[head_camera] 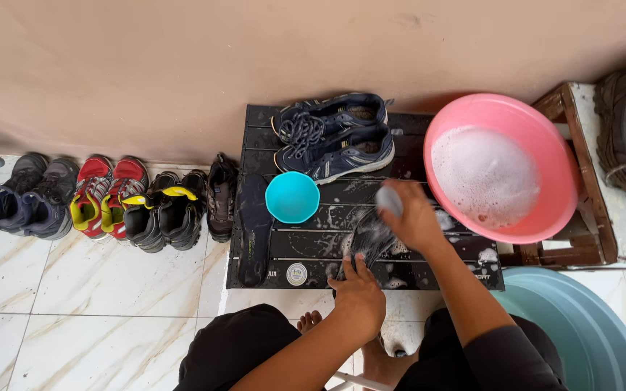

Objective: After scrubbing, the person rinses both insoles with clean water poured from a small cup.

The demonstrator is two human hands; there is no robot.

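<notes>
My right hand point(409, 216) grips a small pale brush or sponge point(390, 200) and presses it on a dark soapy insole point(371, 240) lying on a low black slatted table point(313, 250). My left hand point(357, 289) holds down the near end of that insole, fingers spread over it. A second dark insole point(253, 224) lies at the table's left side. A pair of navy sneakers point(336, 135) sits at the table's far edge.
A pink basin point(559, 166) of foamy water rests on a wooden crate point(588, 210) at right. A small teal bowl point(292, 197) stands on the table. Several pairs of shoes point(110, 199) line the wall at left. A large teal tub point(588, 326) sits bottom right.
</notes>
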